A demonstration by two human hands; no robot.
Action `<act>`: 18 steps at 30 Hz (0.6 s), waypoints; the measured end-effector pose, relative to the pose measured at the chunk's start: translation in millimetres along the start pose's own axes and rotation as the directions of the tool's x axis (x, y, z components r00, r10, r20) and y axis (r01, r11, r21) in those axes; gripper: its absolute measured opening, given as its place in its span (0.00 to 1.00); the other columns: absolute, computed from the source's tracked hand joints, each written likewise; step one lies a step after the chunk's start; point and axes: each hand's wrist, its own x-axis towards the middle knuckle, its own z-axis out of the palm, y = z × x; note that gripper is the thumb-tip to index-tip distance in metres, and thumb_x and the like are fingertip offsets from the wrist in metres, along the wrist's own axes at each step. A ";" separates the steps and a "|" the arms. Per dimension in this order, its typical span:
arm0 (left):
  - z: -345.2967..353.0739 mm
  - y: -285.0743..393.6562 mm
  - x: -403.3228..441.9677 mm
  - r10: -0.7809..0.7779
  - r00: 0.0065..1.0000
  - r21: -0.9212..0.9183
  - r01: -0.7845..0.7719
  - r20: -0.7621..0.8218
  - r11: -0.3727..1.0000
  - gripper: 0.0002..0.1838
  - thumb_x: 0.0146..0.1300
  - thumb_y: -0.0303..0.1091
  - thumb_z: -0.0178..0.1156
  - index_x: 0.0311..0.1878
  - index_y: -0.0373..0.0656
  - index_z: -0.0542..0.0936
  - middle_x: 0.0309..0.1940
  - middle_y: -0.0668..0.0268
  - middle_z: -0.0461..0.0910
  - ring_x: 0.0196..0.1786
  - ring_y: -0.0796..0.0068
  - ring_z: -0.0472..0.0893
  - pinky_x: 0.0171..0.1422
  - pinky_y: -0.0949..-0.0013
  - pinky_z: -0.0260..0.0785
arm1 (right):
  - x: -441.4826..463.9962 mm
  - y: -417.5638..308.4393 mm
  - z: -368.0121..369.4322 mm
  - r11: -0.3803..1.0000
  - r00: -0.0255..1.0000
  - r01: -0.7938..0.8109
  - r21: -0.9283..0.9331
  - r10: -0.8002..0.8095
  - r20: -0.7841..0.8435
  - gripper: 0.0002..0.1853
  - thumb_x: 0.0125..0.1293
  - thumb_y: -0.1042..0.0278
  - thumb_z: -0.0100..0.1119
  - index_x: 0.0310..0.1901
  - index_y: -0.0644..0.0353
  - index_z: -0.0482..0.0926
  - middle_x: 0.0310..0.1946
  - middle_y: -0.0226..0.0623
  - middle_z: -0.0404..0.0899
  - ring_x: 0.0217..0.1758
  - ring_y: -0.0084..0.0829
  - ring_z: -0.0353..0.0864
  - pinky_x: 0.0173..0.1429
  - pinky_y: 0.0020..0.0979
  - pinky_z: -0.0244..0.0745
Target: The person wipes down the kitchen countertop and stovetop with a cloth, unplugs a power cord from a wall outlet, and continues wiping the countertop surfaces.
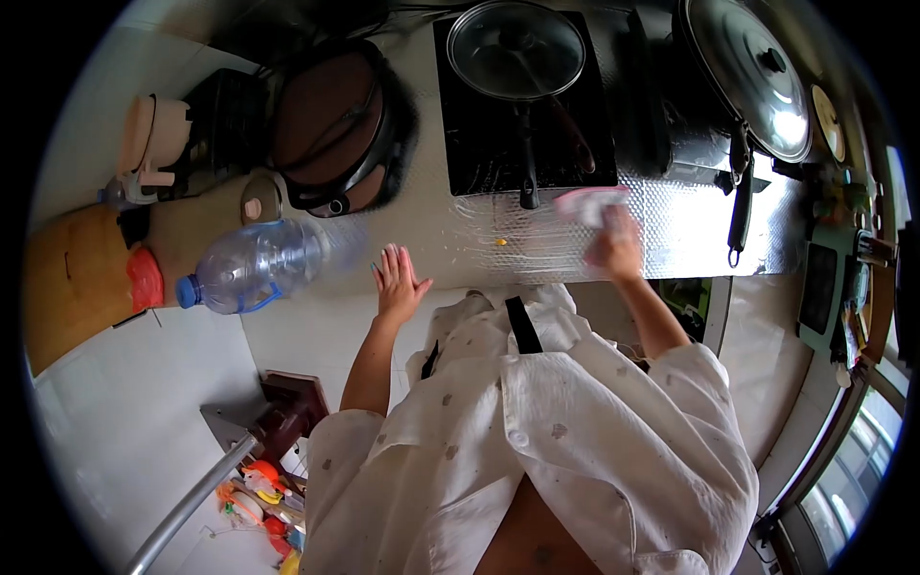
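My right hand (618, 245), smeared by motion, is closed on a pink and white cloth (586, 202). The cloth lies against the shiny foil-covered counter (690, 225), just below the front edge of a black induction cooktop (470, 144). Wet streaks and a small yellow scrap (501, 242) show on the foil left of the cloth. At the counter's front edge my left hand (400, 280) has its fingers spread, holding nothing. A large clear plastic bottle (254, 264) with a blue cap lies on its side to the left of that hand.
A lidded frying pan (516, 57) sits on the cooktop, its handle pointing toward me. Further right stands a big lidded wok (757, 72). A brown electric griddle (326, 125), a pink appliance (153, 134) and a red bag (145, 278) are on the left.
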 end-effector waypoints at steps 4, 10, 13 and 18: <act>-5.6 1.0 4.4 -0.041 0.995 -0.019 0.043 0.086 0.999 0.48 0.57 0.58 0.50 0.68 0.39 0.38 0.68 0.46 0.34 0.70 0.46 0.35 0.67 0.40 0.26 | -7.6 55.9 -39.3 0.853 0.916 -0.395 -0.340 0.393 -0.079 0.29 0.59 0.64 0.49 0.62 0.63 0.58 0.65 0.51 0.51 0.69 0.49 0.48 0.68 0.47 0.48; -0.5 0.9 5.8 -0.068 0.990 -0.001 0.069 0.120 0.998 0.50 0.57 0.58 0.51 0.68 0.40 0.35 0.68 0.47 0.30 0.70 0.46 0.33 0.67 0.40 0.27 | 25.4 -34.6 -12.4 0.972 0.968 -0.094 0.214 0.140 -0.208 0.27 0.47 0.70 0.59 0.52 0.63 0.69 0.60 0.56 0.55 0.63 0.60 0.53 0.61 0.48 0.64; 0.1 2.6 4.6 -0.088 0.992 0.016 0.087 0.085 0.996 0.50 0.56 0.59 0.51 0.68 0.40 0.35 0.68 0.48 0.29 0.70 0.46 0.33 0.68 0.41 0.27 | 63.0 -112.9 7.8 0.989 0.992 0.125 0.073 -0.126 0.005 0.24 0.45 0.63 0.61 0.47 0.56 0.74 0.54 0.49 0.62 0.59 0.48 0.60 0.59 0.47 0.60; -14.7 16.0 6.4 -0.162 0.975 0.008 0.162 0.152 0.987 0.50 0.55 0.58 0.53 0.68 0.42 0.37 0.69 0.51 0.31 0.71 0.52 0.34 0.69 0.45 0.31 | 104.3 -188.0 25.3 0.924 0.919 0.375 0.076 -0.381 0.101 0.25 0.53 0.61 0.52 0.55 0.56 0.67 0.53 0.46 0.65 0.58 0.45 0.63 0.64 0.44 0.55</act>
